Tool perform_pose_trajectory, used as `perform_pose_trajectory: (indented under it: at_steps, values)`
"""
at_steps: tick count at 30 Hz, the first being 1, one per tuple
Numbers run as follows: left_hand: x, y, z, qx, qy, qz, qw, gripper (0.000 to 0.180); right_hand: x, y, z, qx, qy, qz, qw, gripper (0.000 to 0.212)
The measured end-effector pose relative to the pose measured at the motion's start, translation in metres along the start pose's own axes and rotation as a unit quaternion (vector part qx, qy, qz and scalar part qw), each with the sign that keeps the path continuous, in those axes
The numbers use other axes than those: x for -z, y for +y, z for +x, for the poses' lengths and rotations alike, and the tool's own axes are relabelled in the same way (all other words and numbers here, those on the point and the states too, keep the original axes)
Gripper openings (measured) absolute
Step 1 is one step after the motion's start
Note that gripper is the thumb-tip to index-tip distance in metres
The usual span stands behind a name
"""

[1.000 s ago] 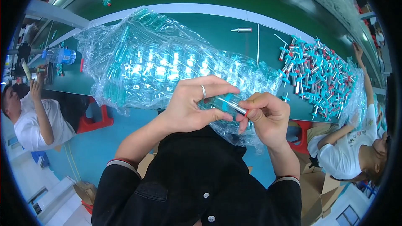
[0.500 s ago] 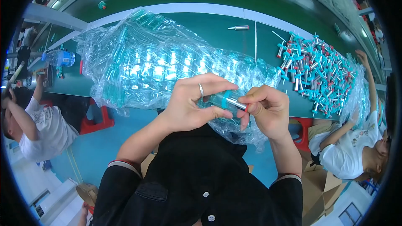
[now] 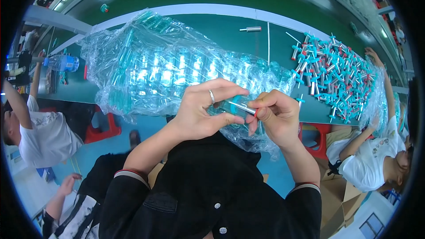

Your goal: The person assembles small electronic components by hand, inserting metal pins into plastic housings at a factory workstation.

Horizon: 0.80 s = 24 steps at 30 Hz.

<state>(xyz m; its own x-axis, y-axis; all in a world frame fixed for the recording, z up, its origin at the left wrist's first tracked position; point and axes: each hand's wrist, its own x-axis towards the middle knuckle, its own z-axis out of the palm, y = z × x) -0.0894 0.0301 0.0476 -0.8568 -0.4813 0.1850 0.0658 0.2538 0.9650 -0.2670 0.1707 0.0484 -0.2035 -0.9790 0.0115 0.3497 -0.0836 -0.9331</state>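
- Head view, hands: your left hand (image 3: pixel 201 113) is closed around a small clear teal tube (image 3: pixel 230 106), with the thumb on top and a ring on one finger. Your right hand (image 3: pixel 274 117) pinches a thin metal rod (image 3: pixel 242 107) between thumb and fingertips; the rod lies against the tube, tilted slightly down to the right. A red tip shows at the right-hand fingers.
- Head view, position of the workpiece: tube and rod sit between both hands, just above your chest and in front of the near edge of the green table (image 3: pixel 230 26). Both hands rest on or just above the loose end of the plastic bag.
- Head view, supply: a large clear plastic bag (image 3: pixel 164 68) filled with teal tubes lies across the table, from the left side to your hands.
- Head view, right side: a heap of assembled parts (image 3: pixel 336 73), teal with metal and red ends, lies on the table well apart from your hands. A single metal part (image 3: pixel 251 29) lies alone beyond the bag.
- Head view, surroundings: a person in a white shirt (image 3: pixel 44 137) sits at your left beside a water bottle (image 3: pixel 62 63). Another person in white (image 3: pixel 372 159) sits at your right, one arm reaching toward the heap.
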Motion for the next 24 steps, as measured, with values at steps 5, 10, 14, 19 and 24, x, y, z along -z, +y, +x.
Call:
perform_pose_trajectory:
  at_steps: [5,10,14,19,24]
  values:
    - [-0.002,0.009,0.008,-0.027,-0.022,0.062,0.997,0.06,-0.019,-0.009,-0.003,0.007,0.061,-0.058,0.996,0.01]
    - [0.0,-0.017,0.009,-0.034,-0.018,0.042,0.998,0.047,-0.023,-0.003,0.005,0.198,0.111,-0.325,0.918,0.031]
    - [-0.007,-0.027,0.009,-0.038,-0.011,0.006,0.999,0.036,-0.029,-0.007,0.008,0.173,0.098,-0.375,0.905,0.024]
    - [-0.017,-0.036,0.006,-0.01,0.012,0.003,1.0,0.035,-0.027,0.008,0.015,0.243,0.138,-0.399,0.873,0.023]
    - [-0.007,-0.029,0.007,-0.022,0.042,0.087,0.995,0.045,-0.003,0.003,0.028,0.206,0.129,-0.421,0.874,0.016]
